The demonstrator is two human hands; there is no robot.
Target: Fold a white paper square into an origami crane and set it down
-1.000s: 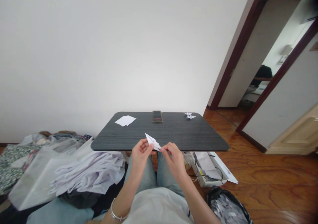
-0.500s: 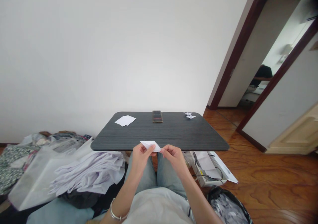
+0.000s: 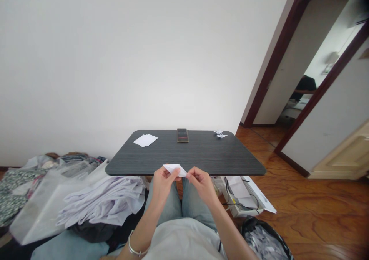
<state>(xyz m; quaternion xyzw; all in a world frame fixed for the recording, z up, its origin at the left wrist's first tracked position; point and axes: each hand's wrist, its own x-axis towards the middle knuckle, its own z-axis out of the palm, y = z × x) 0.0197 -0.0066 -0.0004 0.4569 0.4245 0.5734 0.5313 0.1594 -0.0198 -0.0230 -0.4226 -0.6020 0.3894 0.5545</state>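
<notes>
A small piece of folded white paper (image 3: 173, 168), pointed at its ends, is held over the near edge of the dark table (image 3: 201, 156). My left hand (image 3: 164, 180) grips its left part, thumb on top and fingers behind. At its right tip, the thumb and forefinger of my right hand (image 3: 201, 180) are pinched together on the paper. Two folded paper cranes (image 3: 221, 135) rest at the table's far right corner. Toward the far left lies a small stack of white paper sheets (image 3: 145, 139).
A phone (image 3: 182, 134) lies at the table's back edge by the wall. Heaped white cloth (image 3: 106, 198) and clothes are at the left. Below the table's right side are a white box (image 3: 243, 200) with cables and a black bag (image 3: 266, 239) of paper scraps. A person is visible through the doorway.
Almost nothing differs. Both hands keep their hold on the folded paper, with only a very slight shift of the right fingers.
</notes>
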